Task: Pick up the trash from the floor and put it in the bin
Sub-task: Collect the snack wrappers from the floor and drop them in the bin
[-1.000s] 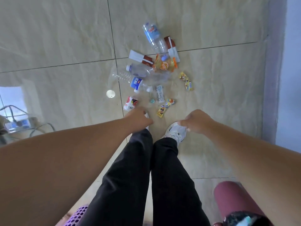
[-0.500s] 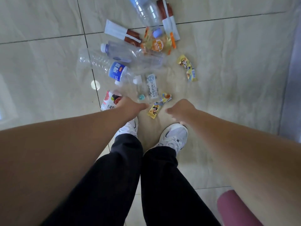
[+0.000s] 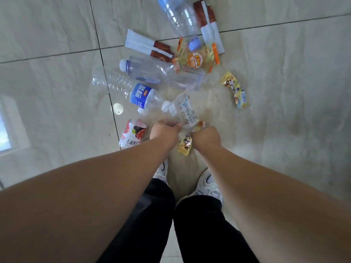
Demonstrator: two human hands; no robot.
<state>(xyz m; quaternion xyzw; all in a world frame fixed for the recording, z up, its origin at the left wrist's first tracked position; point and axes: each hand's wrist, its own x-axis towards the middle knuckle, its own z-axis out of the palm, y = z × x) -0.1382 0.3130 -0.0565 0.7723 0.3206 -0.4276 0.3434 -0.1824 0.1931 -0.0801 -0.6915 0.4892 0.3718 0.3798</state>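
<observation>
Trash lies scattered on the tiled floor ahead of my feet. My left hand (image 3: 165, 131) has its fingers closed on the near end of a clear printed wrapper (image 3: 187, 112), which looks blurred. Beside it, my right hand (image 3: 206, 135) is curled over the far end of a small yellow snack wrapper (image 3: 184, 146); its fingertips are hidden. A pink-and-white drink carton (image 3: 132, 135) lies just left of my left hand. Past the hands lie a blue-label bottle (image 3: 140, 95) and a clear bottle (image 3: 163, 73). No bin is in view.
Farther out lie a large clear bottle (image 3: 178, 16), two red-and-white packs (image 3: 148, 46) (image 3: 209, 25), an orange-trimmed bag (image 3: 197, 58), another yellow wrapper (image 3: 235, 90) and a white cap (image 3: 118, 108). My white shoes (image 3: 209, 185) stand just behind the hands.
I have bent lower and both hands have moved forward and together. The left hand has closed on the clear wrapper and the right has come down over the yellow wrapper.
</observation>
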